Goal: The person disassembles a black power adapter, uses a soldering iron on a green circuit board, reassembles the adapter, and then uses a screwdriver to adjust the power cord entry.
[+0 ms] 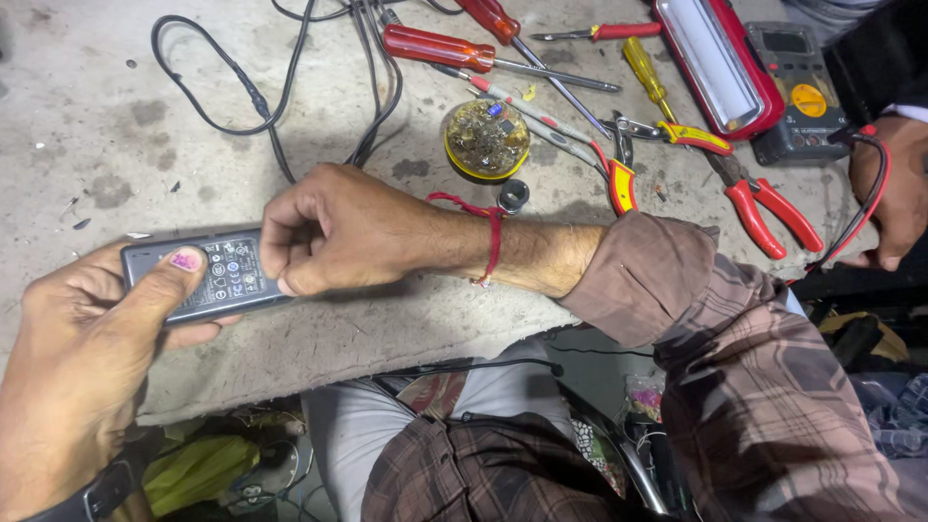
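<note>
Grey concrete desk (116,126) lies bare on its left part; its near edge runs just under both hands. The left hand (87,358) grips a dark power adapter (208,275) over that edge, thumb pressed on its label. The right hand (333,232) pinches the adapter's right end, fingers (280,242) curled tight. Screwdrivers (445,46), black cables (290,87) and red pliers (764,208) crowd the far right.
</note>
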The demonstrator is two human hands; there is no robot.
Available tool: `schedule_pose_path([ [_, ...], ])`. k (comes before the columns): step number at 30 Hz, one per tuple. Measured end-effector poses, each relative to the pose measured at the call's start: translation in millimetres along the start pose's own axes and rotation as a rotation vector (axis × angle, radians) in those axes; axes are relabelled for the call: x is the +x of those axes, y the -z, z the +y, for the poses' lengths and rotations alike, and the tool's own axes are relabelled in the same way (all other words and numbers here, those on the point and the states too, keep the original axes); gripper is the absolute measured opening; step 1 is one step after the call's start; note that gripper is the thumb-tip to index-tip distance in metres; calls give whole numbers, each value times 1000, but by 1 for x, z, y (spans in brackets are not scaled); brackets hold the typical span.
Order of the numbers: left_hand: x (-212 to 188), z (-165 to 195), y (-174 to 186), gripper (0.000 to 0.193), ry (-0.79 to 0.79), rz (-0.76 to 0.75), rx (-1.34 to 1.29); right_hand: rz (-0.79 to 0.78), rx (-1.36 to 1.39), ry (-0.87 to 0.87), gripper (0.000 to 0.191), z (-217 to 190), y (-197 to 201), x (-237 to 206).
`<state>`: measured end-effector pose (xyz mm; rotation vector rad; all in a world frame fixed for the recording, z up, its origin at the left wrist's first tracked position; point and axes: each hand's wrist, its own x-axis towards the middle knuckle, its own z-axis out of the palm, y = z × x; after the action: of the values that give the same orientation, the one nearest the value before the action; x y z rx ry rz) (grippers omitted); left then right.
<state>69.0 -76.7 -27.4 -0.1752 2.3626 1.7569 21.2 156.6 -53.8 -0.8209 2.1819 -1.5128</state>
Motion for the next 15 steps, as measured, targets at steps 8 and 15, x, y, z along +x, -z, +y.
schedule_pose_path([
  [8, 5, -4, 2, 27, 52, -9, 27, -153, 275, -104, 22, 7, 14, 8],
  [15, 10, -6, -1, 26, 18, -51, -2, -90, -75, 209, 17, -10, 55, -6],
])
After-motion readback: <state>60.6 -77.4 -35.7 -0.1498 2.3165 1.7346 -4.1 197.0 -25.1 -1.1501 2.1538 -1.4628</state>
